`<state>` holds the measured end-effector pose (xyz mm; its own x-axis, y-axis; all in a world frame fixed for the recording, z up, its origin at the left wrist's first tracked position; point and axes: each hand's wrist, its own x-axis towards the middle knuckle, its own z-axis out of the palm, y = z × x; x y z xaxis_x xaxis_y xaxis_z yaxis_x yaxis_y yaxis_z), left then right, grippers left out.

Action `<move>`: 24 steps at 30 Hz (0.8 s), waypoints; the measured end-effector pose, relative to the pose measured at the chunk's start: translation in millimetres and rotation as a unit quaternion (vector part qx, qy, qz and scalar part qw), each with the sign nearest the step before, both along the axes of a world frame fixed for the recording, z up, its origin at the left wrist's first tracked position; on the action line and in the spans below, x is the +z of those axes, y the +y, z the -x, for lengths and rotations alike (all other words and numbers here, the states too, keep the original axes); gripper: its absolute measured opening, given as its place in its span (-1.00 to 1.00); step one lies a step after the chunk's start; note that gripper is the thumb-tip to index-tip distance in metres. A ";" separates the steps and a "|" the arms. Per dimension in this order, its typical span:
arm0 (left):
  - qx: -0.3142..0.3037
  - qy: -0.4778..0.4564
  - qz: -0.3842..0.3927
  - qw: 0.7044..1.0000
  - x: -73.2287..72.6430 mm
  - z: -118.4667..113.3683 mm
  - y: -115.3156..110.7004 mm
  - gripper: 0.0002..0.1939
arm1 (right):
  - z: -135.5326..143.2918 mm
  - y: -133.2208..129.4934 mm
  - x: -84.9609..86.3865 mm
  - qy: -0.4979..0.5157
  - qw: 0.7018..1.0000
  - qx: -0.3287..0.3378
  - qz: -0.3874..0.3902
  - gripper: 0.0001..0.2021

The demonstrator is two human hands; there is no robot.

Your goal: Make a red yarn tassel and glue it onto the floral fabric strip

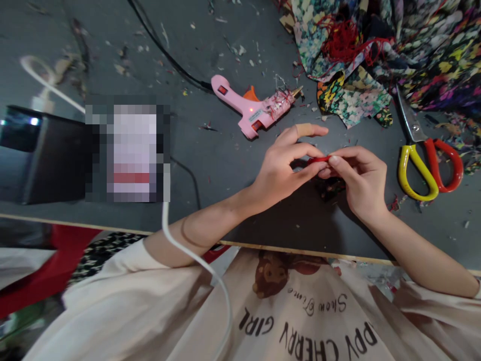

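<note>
A small red strip [318,159] is stretched between my two hands above the grey table [210,165]. My left hand [285,163] pinches its left end between thumb and fingers; a tan band wraps one raised finger. At the strip's right end, my right hand [363,175] pinches with thumb and forefinger. Dark, patterned material [327,186] shows partly beneath the hands, its shape unclear. Beyond my left hand lies a pink glue gun [259,110] with strands tangled round its nozzle. Scissors [415,131] with yellow and red handles rest to the right of my right hand.
Patterned fabric [432,55] and red threads [343,40] pile up at the back right. A black box [48,155] and a pixelated object [131,150] stand at the left. A white cable [193,255] crosses the table's front edge; scraps dot the surface.
</note>
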<state>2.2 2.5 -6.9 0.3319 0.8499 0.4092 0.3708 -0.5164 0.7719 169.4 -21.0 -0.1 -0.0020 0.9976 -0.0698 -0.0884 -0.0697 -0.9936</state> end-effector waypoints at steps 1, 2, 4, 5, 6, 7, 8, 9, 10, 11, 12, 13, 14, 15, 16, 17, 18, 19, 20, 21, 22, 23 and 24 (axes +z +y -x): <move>-0.001 -0.004 0.001 1.000 -0.2 -0.1 0.2 -0.87 | 0.0 0.4 -0.2 0.009 1.000 0.001 0.002 -0.87; -0.002 -0.009 0.002 1.000 -0.3 -0.2 0.4 -0.89 | 0.2 0.8 -0.3 0.018 1.000 0.001 0.004 -0.88; -0.007 -0.024 0.011 1.000 -0.4 -0.3 0.7 -0.93 | 0.7 1.5 0.0 0.031 0.999 0.000 0.009 -0.87; -0.010 -0.034 0.019 0.999 -0.3 -0.3 0.8 -0.95 | 1.1 1.6 0.3 0.036 0.999 0.000 0.014 -0.86; -0.013 -0.043 0.029 0.999 -0.2 -0.3 0.9 -0.96 | 1.5 1.6 0.6 0.038 0.999 0.001 0.019 -0.84; -0.016 -0.051 0.040 0.998 -0.1 -0.3 1.1 -0.96 | 1.9 1.5 1.2 0.038 0.999 0.002 0.026 -0.83; -0.018 -0.058 0.053 0.997 0.0 -0.3 1.2 -0.96 | 2.2 1.4 1.8 0.036 0.999 0.004 0.032 -0.81; -0.019 -0.065 0.068 0.995 0.1 -0.4 1.5 -0.95 | 2.4 1.3 2.7 0.032 0.999 0.007 0.038 -0.80; -0.020 -0.071 0.082 0.994 0.1 -0.5 1.8 -0.95 | 2.3 1.3 3.7 0.028 0.999 0.011 0.041 -0.80; -0.020 -0.080 0.095 0.992 0.0 -0.6 2.3 -0.94 | 1.8 1.7 4.8 0.024 0.999 0.016 0.042 -0.79; -0.021 -0.090 0.104 0.990 -0.2 -0.7 2.9 -0.94 | 0.8 2.4 6.0 0.019 0.999 0.023 0.042 -0.79; -0.021 -0.101 0.111 0.988 -0.5 -0.6 3.6 -0.93 | -0.7 3.4 7.0 0.014 0.999 0.033 0.042 -0.79; -0.018 -0.112 0.116 0.987 -0.9 -0.4 4.4 -0.94 | -2.8 4.7 8.0 0.006 0.998 0.044 0.041 -0.79; -0.013 -0.122 0.120 0.985 -1.3 0.0 5.2 -0.94 | -5.3 6.2 8.7 -0.005 0.998 0.056 0.041 -0.79; -0.005 -0.131 0.123 0.984 -1.8 0.5 6.2 -0.95 | -8.1 7.9 9.1 -0.017 0.997 0.069 0.043 -0.79; 0.003 -0.137 0.127 0.982 -2.2 1.1 7.1 -0.95 | -11.1 9.5 9.3 -0.029 0.995 0.082 0.045 -0.79; 0.011 -0.140 0.130 0.982 -2.7 1.7 8.0 -0.95 | -14.1 11.1 9.3 -0.036 0.994 0.094 0.047 -0.78; 0.016 -0.142 0.131 0.981 -3.2 2.3 8.8 -0.94 | -16.8 12.6 9.3 -0.037 0.993 0.104 0.049 -0.78; 0.018 -0.142 0.131 0.981 -3.7 2.7 9.6 -0.93 | -19.2 14.0 9.3 -0.032 0.992 0.111 0.050 -0.77; 0.019 -0.142 0.130 0.981 -4.2 3.1 10.2 -0.92 | -21.1 15.4 9.5 -0.022 0.992 0.113 0.049 -0.78; 0.019 -0.142 0.128 0.981 -4.6 3.3 10.7 -0.91 | -22.5 16.6 10.0 -0.010 0.993 0.111 0.046 -0.79; 0.019 -0.143 0.125 0.982 -5.1 3.4 11.1 -0.90 | -23.5 17.8 10.7 0.001 0.993 0.107 0.040 -0.79; 0.020 -0.144 0.122 0.982 -5.5 3.4 11.4 -0.91 | -24.0 19.0 11.7 0.012 0.994 0.104 0.033 -0.80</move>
<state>-1.2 13.9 -12.3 0.1977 0.9441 0.2637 0.1355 -0.2928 0.9465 193.4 -1.9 11.6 -0.2093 0.9688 -0.1324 -0.0888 -0.1537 -0.9841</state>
